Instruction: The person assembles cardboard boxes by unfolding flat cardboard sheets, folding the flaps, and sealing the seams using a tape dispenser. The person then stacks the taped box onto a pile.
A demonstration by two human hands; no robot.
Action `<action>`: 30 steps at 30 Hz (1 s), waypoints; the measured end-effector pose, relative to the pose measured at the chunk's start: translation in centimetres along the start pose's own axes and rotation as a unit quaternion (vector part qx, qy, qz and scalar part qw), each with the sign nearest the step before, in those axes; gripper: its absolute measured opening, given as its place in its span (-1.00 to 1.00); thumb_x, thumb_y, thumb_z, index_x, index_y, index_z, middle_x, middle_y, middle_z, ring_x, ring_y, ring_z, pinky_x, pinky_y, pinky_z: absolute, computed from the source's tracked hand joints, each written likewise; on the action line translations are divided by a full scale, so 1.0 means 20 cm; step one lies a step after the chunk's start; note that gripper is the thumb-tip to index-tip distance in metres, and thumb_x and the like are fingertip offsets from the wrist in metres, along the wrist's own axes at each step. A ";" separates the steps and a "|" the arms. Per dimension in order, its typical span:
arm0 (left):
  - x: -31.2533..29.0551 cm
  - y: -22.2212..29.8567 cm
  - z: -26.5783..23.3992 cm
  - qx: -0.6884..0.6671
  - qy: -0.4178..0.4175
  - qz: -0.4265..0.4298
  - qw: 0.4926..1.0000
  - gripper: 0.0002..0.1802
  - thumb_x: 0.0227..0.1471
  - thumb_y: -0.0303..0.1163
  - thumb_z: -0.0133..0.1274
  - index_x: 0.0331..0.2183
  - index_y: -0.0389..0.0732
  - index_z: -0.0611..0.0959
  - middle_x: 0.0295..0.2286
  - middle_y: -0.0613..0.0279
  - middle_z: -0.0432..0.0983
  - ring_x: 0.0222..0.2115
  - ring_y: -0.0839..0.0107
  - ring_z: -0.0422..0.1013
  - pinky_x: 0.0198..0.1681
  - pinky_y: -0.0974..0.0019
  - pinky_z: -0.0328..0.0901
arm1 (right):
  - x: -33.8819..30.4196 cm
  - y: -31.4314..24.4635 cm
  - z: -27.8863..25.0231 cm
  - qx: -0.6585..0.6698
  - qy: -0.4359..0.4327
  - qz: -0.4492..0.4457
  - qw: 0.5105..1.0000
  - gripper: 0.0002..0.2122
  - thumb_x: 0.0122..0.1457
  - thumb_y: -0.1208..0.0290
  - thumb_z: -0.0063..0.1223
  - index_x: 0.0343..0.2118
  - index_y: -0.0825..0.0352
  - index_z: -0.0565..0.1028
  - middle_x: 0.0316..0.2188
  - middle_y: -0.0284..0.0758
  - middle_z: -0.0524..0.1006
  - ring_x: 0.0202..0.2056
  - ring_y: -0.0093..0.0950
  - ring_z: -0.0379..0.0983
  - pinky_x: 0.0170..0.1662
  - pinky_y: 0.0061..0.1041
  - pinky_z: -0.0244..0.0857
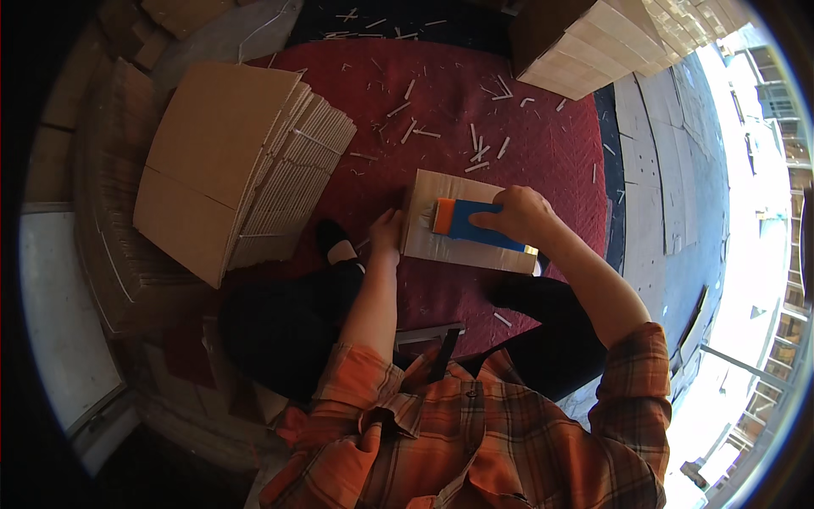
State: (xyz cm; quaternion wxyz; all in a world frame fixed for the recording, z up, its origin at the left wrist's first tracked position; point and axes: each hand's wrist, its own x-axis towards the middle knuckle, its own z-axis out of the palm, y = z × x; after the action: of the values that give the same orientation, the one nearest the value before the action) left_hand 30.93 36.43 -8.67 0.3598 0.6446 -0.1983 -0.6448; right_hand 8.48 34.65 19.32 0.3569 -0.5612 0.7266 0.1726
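Observation:
A small cardboard box (424, 248) lies in front of me, between my legs, with shiny clear tape along its top face. My left hand (387, 231) grips the box at its left side; some of its fingers are hidden by the edge. Over the box top, my right hand (524, 216) is wrapped round a blue tape dispenser (475, 222) with an orange end. The dispenser lies along the box, its orange end toward the left and touching or very near the top face.
To the left stands a thick stack of flattened cardboard boxes (199, 161). Made-up boxes (585, 51) are piled at the far right. Thin cardboard scraps (479, 153) litter the red floor cover (441, 93). Flat cardboard sheets (661, 161) lie on the right.

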 end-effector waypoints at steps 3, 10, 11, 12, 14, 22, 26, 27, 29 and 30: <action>-0.07 0.02 0.01 -0.005 -0.020 0.010 1.000 -0.43 0.20 -0.07 -0.04 0.09 -0.27 0.46 -0.07 0.19 0.50 -0.16 0.39 0.45 -0.17 0.32 0.35 | -0.01 0.03 -0.01 0.006 0.016 -0.004 1.000 -0.47 -0.03 -0.15 0.16 -0.29 0.33 0.63 -0.38 -0.19 0.61 -0.26 -0.30 0.58 -0.13 -0.33 0.40; -0.40 0.31 0.14 -0.053 -0.217 0.005 0.975 -0.16 0.22 0.28 -0.44 0.21 -0.20 0.31 0.17 0.16 0.24 0.19 0.31 0.13 0.24 0.27 -0.01 | -0.01 0.10 0.00 0.010 0.034 -0.007 0.999 -0.45 -0.05 -0.12 0.18 -0.29 0.38 0.63 -0.40 -0.14 0.61 -0.30 -0.28 0.59 -0.15 -0.34 0.43; -0.36 0.28 0.12 -0.050 -0.216 0.008 0.975 -0.16 0.22 0.28 -0.44 0.21 -0.20 0.31 0.17 0.16 0.24 0.19 0.31 0.13 0.24 0.27 -0.01 | 0.00 0.09 0.00 0.013 0.035 -0.010 0.999 -0.45 -0.05 -0.12 0.18 -0.29 0.38 0.63 -0.40 -0.14 0.61 -0.30 -0.28 0.59 -0.15 -0.34 0.43; -0.30 0.22 0.03 -0.022 -0.207 -0.026 0.978 -0.15 0.21 0.29 -0.44 0.22 -0.18 0.28 0.19 0.15 0.21 0.21 0.31 0.11 0.25 0.27 -0.03 | -0.01 0.05 0.00 0.011 0.030 -0.023 0.999 -0.45 -0.05 -0.13 0.18 -0.28 0.38 0.63 -0.40 -0.14 0.61 -0.29 -0.27 0.59 -0.14 -0.34 0.43; -0.27 0.20 0.01 0.008 -0.202 -0.056 0.978 -0.14 0.20 0.31 -0.44 0.23 -0.17 0.26 0.21 0.15 0.17 0.22 0.31 0.09 0.26 0.27 -0.06 | -0.01 0.03 -0.02 0.012 0.031 -0.035 0.999 -0.44 -0.05 -0.14 0.17 -0.28 0.37 0.63 -0.39 -0.14 0.61 -0.29 -0.27 0.59 -0.14 -0.33 0.43; -0.70 0.41 0.25 0.583 -0.110 0.441 0.673 0.04 0.07 0.37 -0.24 0.31 -0.17 -0.05 0.30 0.05 -0.13 0.32 0.01 -0.26 0.26 -0.36 -0.38 | -0.03 0.11 -0.03 0.026 0.028 -0.036 0.999 -0.44 -0.06 -0.14 0.15 -0.30 0.39 0.61 -0.30 -0.12 0.61 -0.21 -0.24 0.57 -0.10 -0.34 0.41; -0.74 0.41 0.26 0.647 -0.056 0.425 0.631 0.12 -0.06 0.32 -0.04 0.31 -0.14 -0.05 0.31 0.14 -0.12 0.33 0.04 -0.26 0.26 -0.37 -0.35 | -0.05 0.13 -0.02 0.032 0.025 -0.062 0.997 -0.43 -0.06 -0.14 0.14 -0.29 0.40 0.61 -0.30 -0.11 0.61 -0.21 -0.24 0.57 -0.09 -0.34 0.41; -0.74 0.41 0.27 0.661 -0.048 0.417 0.622 0.11 -0.06 0.31 -0.02 0.31 -0.11 -0.04 0.31 0.17 -0.12 0.33 0.04 -0.26 0.26 -0.38 -0.34 | -0.06 0.15 -0.02 0.038 0.036 -0.075 0.996 -0.44 -0.06 -0.13 0.14 -0.30 0.39 0.62 -0.32 -0.11 0.61 -0.22 -0.24 0.57 -0.10 -0.34 0.41; -0.73 0.41 0.29 0.688 -0.034 0.400 0.604 0.11 -0.08 0.29 0.02 0.31 -0.05 -0.03 0.31 0.23 -0.12 0.33 0.04 -0.26 0.26 -0.38 -0.32 | -0.08 0.22 -0.02 0.045 0.048 -0.086 0.994 -0.45 -0.06 -0.13 0.14 -0.30 0.38 0.62 -0.33 -0.11 0.61 -0.23 -0.24 0.57 -0.11 -0.34 0.41; -0.73 0.40 0.30 0.689 -0.037 0.400 0.604 0.11 -0.08 0.29 0.02 0.31 -0.05 -0.03 0.31 0.23 -0.12 0.33 0.04 -0.26 0.26 -0.38 -0.32 | -0.10 0.29 -0.03 0.056 0.038 -0.090 0.994 -0.45 -0.06 -0.13 0.14 -0.31 0.38 0.63 -0.35 -0.11 0.61 -0.24 -0.24 0.57 -0.12 -0.33 0.41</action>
State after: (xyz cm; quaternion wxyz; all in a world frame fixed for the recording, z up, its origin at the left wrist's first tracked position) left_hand 25.44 40.45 7.67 0.0239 0.5334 -0.8351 -0.1327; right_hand 3.01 37.51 20.36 0.3735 -0.6094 0.6951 0.0773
